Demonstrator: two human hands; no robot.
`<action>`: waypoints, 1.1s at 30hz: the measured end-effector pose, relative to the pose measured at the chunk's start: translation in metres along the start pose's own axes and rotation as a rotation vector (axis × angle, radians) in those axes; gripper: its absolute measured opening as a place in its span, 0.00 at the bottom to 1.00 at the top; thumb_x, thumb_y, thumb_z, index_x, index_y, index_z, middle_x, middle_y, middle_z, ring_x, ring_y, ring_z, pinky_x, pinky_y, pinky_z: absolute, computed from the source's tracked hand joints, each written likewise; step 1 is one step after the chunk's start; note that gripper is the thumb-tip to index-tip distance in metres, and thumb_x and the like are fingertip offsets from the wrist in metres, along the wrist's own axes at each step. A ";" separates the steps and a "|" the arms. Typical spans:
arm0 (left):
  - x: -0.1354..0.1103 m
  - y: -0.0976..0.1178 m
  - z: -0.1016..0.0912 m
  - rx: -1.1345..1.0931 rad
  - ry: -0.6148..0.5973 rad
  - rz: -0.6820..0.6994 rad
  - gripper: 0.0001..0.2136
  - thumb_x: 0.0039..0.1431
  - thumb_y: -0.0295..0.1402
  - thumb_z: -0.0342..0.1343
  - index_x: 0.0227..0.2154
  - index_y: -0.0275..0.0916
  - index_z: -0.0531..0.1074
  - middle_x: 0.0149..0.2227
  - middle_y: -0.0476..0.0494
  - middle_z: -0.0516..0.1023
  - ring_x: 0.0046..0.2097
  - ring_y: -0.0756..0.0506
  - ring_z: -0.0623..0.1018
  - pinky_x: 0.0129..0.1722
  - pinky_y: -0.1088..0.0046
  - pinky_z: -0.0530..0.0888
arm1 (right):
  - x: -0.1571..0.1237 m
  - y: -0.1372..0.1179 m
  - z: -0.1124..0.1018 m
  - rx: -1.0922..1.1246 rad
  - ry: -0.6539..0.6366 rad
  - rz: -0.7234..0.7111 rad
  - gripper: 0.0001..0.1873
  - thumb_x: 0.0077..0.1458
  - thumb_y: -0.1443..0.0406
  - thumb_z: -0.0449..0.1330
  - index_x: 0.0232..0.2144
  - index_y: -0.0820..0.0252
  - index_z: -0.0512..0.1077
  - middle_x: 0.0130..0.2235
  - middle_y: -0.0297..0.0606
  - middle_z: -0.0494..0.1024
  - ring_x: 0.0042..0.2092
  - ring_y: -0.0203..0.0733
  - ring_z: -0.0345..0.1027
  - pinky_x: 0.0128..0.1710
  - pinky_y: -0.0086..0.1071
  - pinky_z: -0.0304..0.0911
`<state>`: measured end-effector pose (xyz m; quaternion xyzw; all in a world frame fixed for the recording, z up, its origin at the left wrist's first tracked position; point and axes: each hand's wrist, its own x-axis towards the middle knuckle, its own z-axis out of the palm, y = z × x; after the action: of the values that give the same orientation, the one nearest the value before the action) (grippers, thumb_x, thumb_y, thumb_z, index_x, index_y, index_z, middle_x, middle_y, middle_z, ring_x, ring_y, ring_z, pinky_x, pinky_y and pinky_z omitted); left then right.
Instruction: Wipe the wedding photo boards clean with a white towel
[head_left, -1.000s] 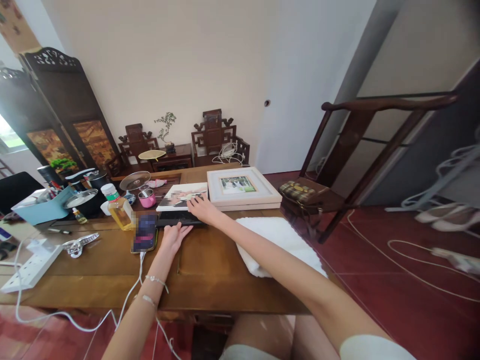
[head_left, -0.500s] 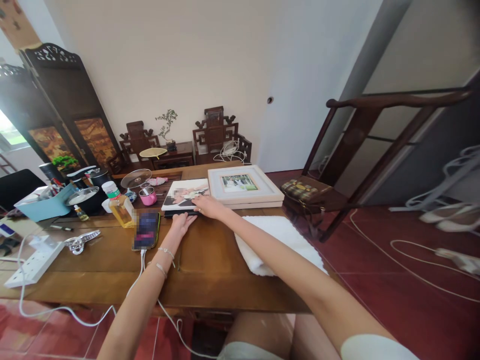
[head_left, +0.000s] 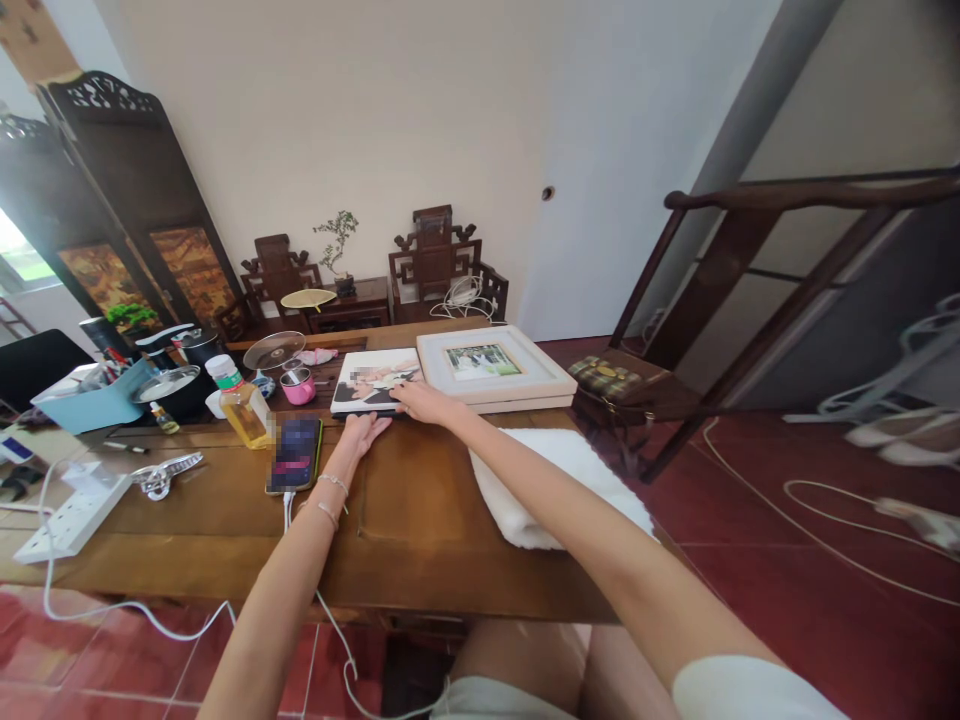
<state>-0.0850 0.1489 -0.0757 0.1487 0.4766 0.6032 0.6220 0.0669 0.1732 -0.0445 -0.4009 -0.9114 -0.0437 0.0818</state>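
Note:
A photo album (head_left: 373, 380) with a picture on its cover lies on the wooden table (head_left: 420, 520), left of a white-framed photo (head_left: 491, 366). My left hand (head_left: 364, 432) lies flat with fingers stretched out against the album's near edge. My right hand (head_left: 421, 398) rests on the album's near right corner, fingers extended. A phone (head_left: 295, 453) on a white cable lies just left of my left hand.
A folded white towel (head_left: 551, 487) lies at the table's right edge. An oil bottle (head_left: 238, 405), pink cup (head_left: 298, 384), pots, a blue box (head_left: 90, 402) and a power strip (head_left: 71, 510) crowd the left. A wooden chair (head_left: 720, 290) stands to the right.
The album has slid away from me across the table, toward the framed photo, with both hands following it. The dark part under it no longer shows.

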 end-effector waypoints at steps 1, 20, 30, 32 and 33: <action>0.000 0.000 0.000 0.004 -0.002 0.005 0.10 0.57 0.23 0.55 0.43 0.35 0.68 0.42 0.42 0.73 0.42 0.46 0.76 0.43 0.65 0.75 | 0.000 0.001 0.000 0.010 0.001 -0.003 0.17 0.59 0.60 0.56 0.49 0.61 0.65 0.49 0.42 0.69 0.46 0.44 0.67 0.43 0.43 0.67; 0.004 0.000 0.007 0.017 -0.026 0.023 0.18 0.51 0.24 0.61 0.45 0.37 0.65 0.47 0.35 0.71 0.48 0.40 0.76 0.41 0.63 0.78 | -0.077 0.072 -0.020 0.069 -0.080 0.307 0.47 0.43 0.50 0.65 0.62 0.52 0.52 0.63 0.50 0.54 0.63 0.64 0.43 0.57 0.61 0.39; 0.005 0.003 0.000 0.031 -0.074 0.007 0.10 0.56 0.24 0.57 0.40 0.34 0.67 0.47 0.35 0.72 0.51 0.37 0.74 0.43 0.61 0.77 | -0.082 0.075 0.001 -0.051 -0.066 0.339 0.38 0.55 0.50 0.55 0.63 0.46 0.46 0.62 0.49 0.57 0.61 0.65 0.47 0.53 0.63 0.47; 0.005 0.003 0.000 0.031 -0.069 0.007 0.10 0.56 0.24 0.57 0.41 0.34 0.67 0.47 0.35 0.72 0.51 0.38 0.74 0.43 0.61 0.77 | -0.080 0.076 0.002 -0.063 -0.060 0.335 0.38 0.55 0.49 0.54 0.63 0.47 0.45 0.61 0.50 0.58 0.60 0.66 0.49 0.52 0.63 0.48; 0.005 0.003 0.000 0.031 -0.065 0.008 0.11 0.56 0.25 0.57 0.42 0.34 0.67 0.47 0.35 0.72 0.51 0.38 0.74 0.43 0.62 0.78 | -0.080 0.076 0.002 -0.068 -0.056 0.331 0.38 0.55 0.49 0.54 0.63 0.47 0.45 0.61 0.50 0.58 0.60 0.66 0.49 0.52 0.63 0.49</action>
<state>-0.0877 0.1541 -0.0760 0.1799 0.4650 0.5932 0.6321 0.1762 0.1666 -0.0603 -0.5492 -0.8328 -0.0492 0.0488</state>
